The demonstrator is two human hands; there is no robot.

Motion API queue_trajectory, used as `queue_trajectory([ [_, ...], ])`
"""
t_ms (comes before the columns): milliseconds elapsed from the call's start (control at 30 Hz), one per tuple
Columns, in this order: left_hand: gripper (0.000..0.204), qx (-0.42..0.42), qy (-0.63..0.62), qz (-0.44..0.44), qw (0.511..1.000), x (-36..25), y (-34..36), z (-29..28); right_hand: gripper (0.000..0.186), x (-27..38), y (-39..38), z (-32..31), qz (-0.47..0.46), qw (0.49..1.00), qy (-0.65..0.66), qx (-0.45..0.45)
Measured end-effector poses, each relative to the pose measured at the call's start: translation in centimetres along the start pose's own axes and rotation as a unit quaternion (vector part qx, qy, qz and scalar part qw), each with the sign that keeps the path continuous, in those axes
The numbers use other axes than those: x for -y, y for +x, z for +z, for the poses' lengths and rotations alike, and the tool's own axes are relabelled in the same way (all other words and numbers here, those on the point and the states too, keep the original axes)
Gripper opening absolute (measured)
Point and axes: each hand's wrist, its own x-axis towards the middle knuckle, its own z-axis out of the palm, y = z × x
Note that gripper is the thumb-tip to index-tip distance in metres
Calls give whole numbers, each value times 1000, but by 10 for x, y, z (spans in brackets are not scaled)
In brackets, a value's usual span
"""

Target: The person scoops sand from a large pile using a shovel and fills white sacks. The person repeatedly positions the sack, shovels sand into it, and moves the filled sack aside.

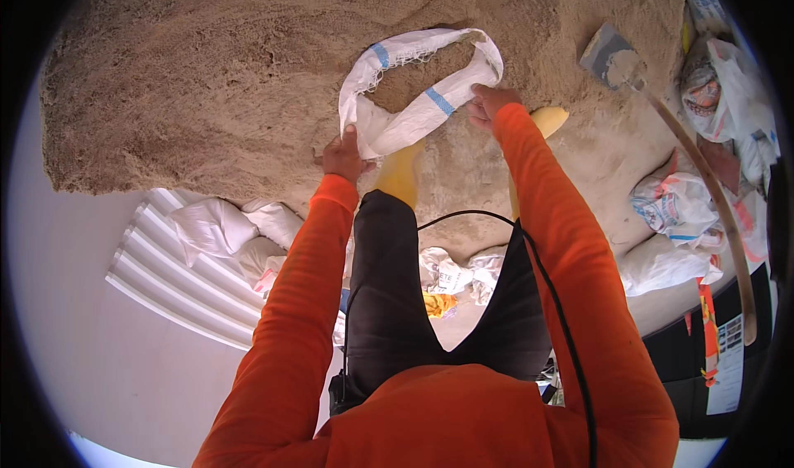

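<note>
A white woven sack (413, 126) with blue stripes stands in front of me with its mouth spread wide into a loop. Its far edge is frayed, and brown sand shows through the opening; how full the sack is I cannot tell. My left hand (346, 153) grips the near left part of the rim, thumb on top. At the right end of the rim, my right hand (491, 106) pinches the cloth beside a blue stripe. Both forearms are in orange sleeves.
A large sand heap (190, 79) rises ahead and to the left. A shovel (610, 58) with a long handle (703, 158) lies at right. Filled sacks (674, 207) line the right side; others (213, 228) rest by a corrugated sheet (178, 273). My yellow boots (399, 174) straddle the ground.
</note>
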Motion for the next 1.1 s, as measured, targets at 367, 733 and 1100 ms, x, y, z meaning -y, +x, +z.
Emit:
queue_trajectory([
  [367, 32, -105, -83, 62, 989, -36, 39, 16, 24, -7, -9, -39, -104, 993, 54, 11],
  [733, 45, 69, -344, 39, 935, -134, -175, -118, 19, 40, -293, 19, -341, 875, -52, 341],
  [1100, 47, 55, -15, 224, 973, -103, -177, -8, 23, 11, -207, -98, -180, 979, 69, 58],
])
